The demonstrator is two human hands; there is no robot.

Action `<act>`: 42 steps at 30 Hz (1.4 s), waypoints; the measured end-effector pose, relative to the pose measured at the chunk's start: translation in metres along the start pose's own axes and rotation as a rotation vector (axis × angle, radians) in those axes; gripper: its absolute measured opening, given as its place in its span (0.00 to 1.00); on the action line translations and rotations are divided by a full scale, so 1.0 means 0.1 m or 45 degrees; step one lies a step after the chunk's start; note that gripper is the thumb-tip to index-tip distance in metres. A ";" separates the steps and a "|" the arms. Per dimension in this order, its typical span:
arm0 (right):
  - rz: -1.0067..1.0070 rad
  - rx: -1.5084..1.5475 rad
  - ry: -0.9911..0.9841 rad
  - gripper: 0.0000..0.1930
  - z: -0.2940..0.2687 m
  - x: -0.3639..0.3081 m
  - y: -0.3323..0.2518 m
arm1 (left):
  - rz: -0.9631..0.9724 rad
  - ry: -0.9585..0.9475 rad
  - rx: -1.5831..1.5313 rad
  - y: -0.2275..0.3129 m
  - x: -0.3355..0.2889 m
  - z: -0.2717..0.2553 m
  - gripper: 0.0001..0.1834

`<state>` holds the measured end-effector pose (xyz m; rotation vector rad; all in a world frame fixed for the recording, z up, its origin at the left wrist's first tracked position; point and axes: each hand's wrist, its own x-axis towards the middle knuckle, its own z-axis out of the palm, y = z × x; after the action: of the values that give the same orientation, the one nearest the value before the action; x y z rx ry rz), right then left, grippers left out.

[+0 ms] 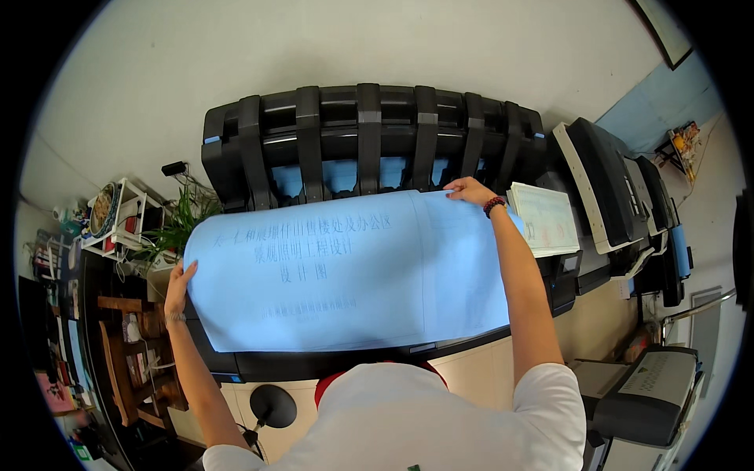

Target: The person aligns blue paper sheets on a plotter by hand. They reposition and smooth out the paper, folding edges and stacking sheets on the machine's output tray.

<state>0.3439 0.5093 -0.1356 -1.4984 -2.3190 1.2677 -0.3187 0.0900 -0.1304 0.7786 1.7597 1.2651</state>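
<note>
Holding a blue sheet, left fingers slightly parted, right fingers pinched.

The blue printed sheet, its smallest lettering blurred, hides part of the large-format printer; the wall frame is cut off.

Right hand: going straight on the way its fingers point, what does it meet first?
Beyond the blue sheet at its fingertips, the right hand would probably first meet an upright band of the black machine; depth is unclear here.
</note>
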 end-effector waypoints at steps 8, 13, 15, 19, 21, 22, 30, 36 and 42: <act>0.066 -0.109 -0.369 0.12 -0.47 0.05 -0.05 | -0.263 -0.172 0.015 -0.10 -0.13 -0.21 0.21; 0.292 -0.329 -0.337 0.19 -0.56 0.10 -0.11 | -0.316 -0.015 0.022 -0.38 -0.16 -0.66 0.17; 0.257 -0.372 -0.281 0.20 -0.64 0.04 0.03 | -0.312 0.051 -0.045 -0.32 -0.03 -0.50 0.16; 0.315 -0.386 -0.424 0.19 -0.61 0.12 -0.09 | -0.049 0.164 0.221 -0.22 0.06 -0.43 0.14; 0.427 -0.439 -0.556 0.17 -0.70 0.11 -0.07 | 0.012 0.128 0.344 -0.18 0.20 -0.25 0.14; 0.468 -0.531 -0.615 0.17 -0.75 0.08 -0.06 | -0.005 0.095 0.288 -0.15 0.18 -0.22 0.15; 0.261 -0.746 -0.262 0.20 -0.99 -0.12 0.16 | -0.228 0.264 -0.116 -0.28 0.28 -0.32 0.29; -0.191 -0.366 -0.172 0.38 0.13 0.06 -0.79 | -0.164 0.062 0.152 0.07 0.27 0.06 0.37; -0.259 -0.388 -0.613 0.53 0.80 0.31 -1.20 | 0.156 0.120 -0.044 0.24 -0.06 0.20 0.27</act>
<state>0.2043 0.4670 -0.1147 -1.0645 -2.9960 1.3899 -0.2975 0.1010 -0.1094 0.8297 1.7823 1.4311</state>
